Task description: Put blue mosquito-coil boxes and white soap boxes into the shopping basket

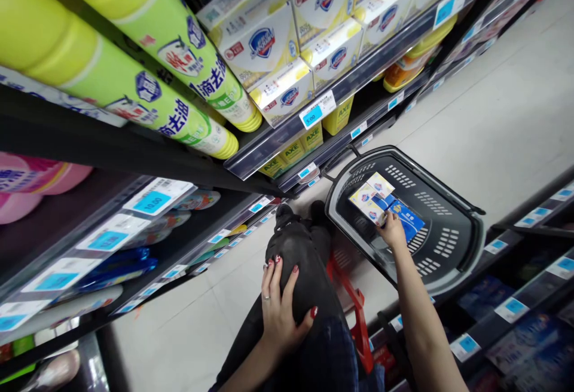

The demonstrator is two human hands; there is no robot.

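My right hand (391, 230) reaches down into a black shopping basket (448, 272). Its fingers are closed at the edge of a white and yellow soap box (371, 211). More soap boxes (380, 185) of the same look lie against it on the basket floor. A blue box (409, 222) with white lettering sits just to their right, partly behind the hand. My left hand (280, 305) rests on my dark-clothed knee (291, 248), its fingers spread and holding nothing.
Stacked soap boxes (262, 45) and upright green and yellow bottles (179, 111) fill the shelf ahead. Yellow AXE packs (292, 152) stand lower down. A red handle-like frame (359, 320) is beside my leg. Another shelf edge (506, 302) runs along the right of the tiled aisle.
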